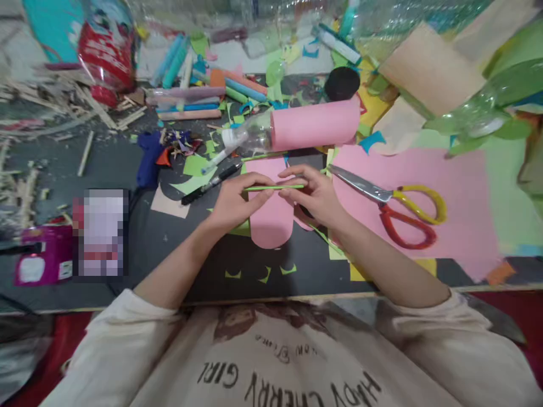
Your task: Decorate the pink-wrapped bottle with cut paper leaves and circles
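Observation:
A thin green paper strip [275,187] is stretched level between my two hands. Thumb and fingers of my left hand [237,199] pinch its left part, and my right hand [316,195] pinches the right part the same way. Below the strip lies a pink paper piece [271,226] with a rounded lower end, partly covered by my fingers. Just beyond my hands a clear plastic bottle wrapped in pink paper [316,125] lies on its side. A black pen [212,183] rests left of my left hand. Scissors [386,198] with yellow and red handles lie to my right.
A blue glue gun [149,158] and a phone-like device with a blurred screen [104,232] sit at left. Rolled coloured papers [190,102] and green scraps [265,275] are scattered about. Pink sheets [462,226] and a green bottle [479,110] occupy the right side.

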Available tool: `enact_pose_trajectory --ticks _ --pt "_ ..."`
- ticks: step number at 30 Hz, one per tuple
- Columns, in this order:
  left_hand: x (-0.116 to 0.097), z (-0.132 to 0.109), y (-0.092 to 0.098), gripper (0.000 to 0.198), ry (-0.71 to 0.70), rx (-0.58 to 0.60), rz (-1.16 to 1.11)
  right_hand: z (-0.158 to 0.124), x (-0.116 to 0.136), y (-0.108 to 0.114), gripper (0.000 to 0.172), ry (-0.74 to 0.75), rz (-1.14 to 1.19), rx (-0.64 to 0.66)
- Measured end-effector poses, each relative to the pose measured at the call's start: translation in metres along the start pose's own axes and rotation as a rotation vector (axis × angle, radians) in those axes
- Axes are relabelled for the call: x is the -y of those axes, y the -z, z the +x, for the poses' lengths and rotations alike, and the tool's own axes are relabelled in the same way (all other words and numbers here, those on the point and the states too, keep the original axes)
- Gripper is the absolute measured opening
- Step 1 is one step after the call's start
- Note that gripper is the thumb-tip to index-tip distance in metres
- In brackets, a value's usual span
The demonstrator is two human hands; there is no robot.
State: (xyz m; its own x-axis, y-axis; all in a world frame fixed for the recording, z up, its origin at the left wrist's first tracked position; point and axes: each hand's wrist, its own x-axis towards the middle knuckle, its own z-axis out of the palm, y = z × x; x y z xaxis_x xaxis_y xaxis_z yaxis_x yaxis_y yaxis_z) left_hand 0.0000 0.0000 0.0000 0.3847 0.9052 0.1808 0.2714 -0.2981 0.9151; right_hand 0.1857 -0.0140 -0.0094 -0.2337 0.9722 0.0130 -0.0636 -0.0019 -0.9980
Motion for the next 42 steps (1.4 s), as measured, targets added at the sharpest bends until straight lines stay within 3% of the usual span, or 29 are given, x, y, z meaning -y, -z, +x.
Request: enact_pose_trajectory --ticks 11,26,31,42 --pt "0.0068 0.0004 0.0043 0.022 0.063 -0.061 -0.033 0.0008 -0.0032 0.0058 0.026 0.078 -0.046 0.008" --pt "0.0056 0.0008 0.0029 0.033 0.017 0.001 -0.083 0.0030 0.0001 0.0052 0.032 0.088 -0.008 -0.060" --pt "0.0077 0.0012 0.0027 0.040 0.071 -0.005 -0.077 0.0022 -0.0001 0.0041 0.036 0.056 0.000 -0.079" --pt "0.0078 0.0007 0.0015 0.028 0.046 -0.066 -0.020 0.0033 0.0037 0.0012 0.043 -0.083 0.092 -0.084"
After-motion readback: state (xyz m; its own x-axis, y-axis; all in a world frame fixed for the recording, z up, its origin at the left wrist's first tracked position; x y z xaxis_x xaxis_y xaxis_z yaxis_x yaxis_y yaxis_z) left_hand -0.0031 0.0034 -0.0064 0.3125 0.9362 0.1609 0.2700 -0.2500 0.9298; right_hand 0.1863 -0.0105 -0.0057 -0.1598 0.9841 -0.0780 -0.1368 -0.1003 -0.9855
